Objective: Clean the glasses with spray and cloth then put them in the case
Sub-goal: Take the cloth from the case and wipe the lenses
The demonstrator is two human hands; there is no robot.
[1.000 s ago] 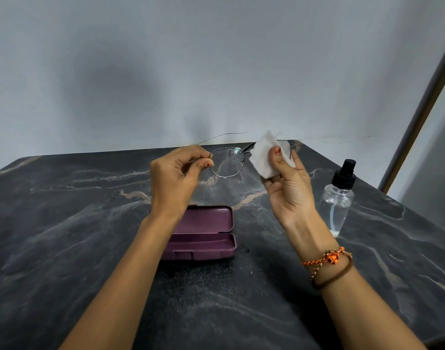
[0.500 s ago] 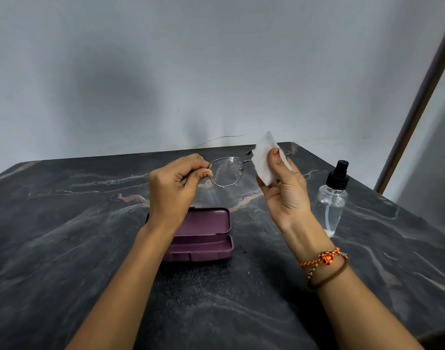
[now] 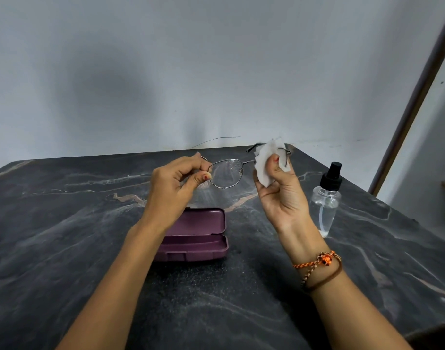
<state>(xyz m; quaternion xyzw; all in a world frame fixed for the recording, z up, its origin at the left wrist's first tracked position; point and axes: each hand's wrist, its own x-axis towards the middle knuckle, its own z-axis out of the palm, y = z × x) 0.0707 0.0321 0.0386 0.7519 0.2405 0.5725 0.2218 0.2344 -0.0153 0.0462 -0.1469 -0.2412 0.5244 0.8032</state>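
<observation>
Your left hand (image 3: pixel 174 183) pinches the thin metal-framed glasses (image 3: pixel 226 174) by the rim; they're light and fragile. Your right hand (image 3: pixel 279 190) grips the soft white cloth (image 3: pixel 265 160) round one lens.

From my remote station I logged: one dark marbled surface (image 3: pixel 65 236), veined with pale and tan streaks, its far corners rounded. One plain grey-white wall (image 3: pixel 216 72) behind it, softly shadowed at centre. One dark slanted post (image 3: pixel 415 97) at right. One thin wire (image 3: pixel 216 140) along the wall's base.
</observation>
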